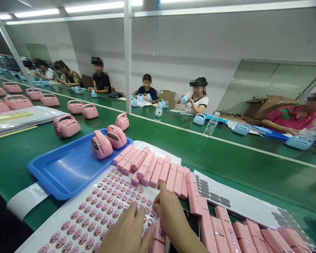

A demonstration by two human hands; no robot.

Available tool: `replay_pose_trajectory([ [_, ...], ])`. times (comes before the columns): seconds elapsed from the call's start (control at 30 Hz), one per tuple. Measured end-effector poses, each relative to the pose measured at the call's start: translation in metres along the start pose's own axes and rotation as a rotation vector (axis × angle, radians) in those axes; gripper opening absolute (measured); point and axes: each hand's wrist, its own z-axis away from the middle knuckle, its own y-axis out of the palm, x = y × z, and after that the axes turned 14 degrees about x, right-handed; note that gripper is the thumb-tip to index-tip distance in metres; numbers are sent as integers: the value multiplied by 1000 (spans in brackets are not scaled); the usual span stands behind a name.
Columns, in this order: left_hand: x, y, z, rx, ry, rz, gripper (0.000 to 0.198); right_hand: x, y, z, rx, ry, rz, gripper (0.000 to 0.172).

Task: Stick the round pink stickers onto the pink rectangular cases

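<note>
A sheet of round, shiny pink stickers [104, 220] lies in front of me. My left hand [127, 228] is over its near right part, fingers apart, with the thumb beside a pink bar-shaped case [157, 239]. A round sticker shows on that case. My right hand [168, 203] reaches across the sheet's right edge, fingers spread and bent, the fingertips close to a row of pink bar-shaped cases [156, 172]. I see nothing held in either hand. Under my right forearm lies a dark flat object [192, 223], partly hidden; its kind is unclear.
A blue tray [68, 168] with two pink handled devices [101, 144] stands at left. More pink cases [218, 232] line the right side, beside a sheet of grey oval stickers [219, 200]. Bottles [158, 111] and co-workers handling light-blue devices [199, 119] are across the green table.
</note>
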Motion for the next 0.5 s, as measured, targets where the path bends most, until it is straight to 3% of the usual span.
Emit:
replay_pose_trajectory([
  [0.1,-1,-37,-27,-194,-32,-149,36,-3,1,-3,10,-39,6,45],
  [0.2,-2,-55,-56,-272,-64,-204,31,-6,-2,-4,39,-75,-25,42],
  [0.33,0,-54,-80,-287,-62,-238,27,-6,-8,-2,80,-86,-77,38],
  [0.5,9,-55,-83,-239,3,-118,25,-6,-9,-3,96,-89,-84,36],
])
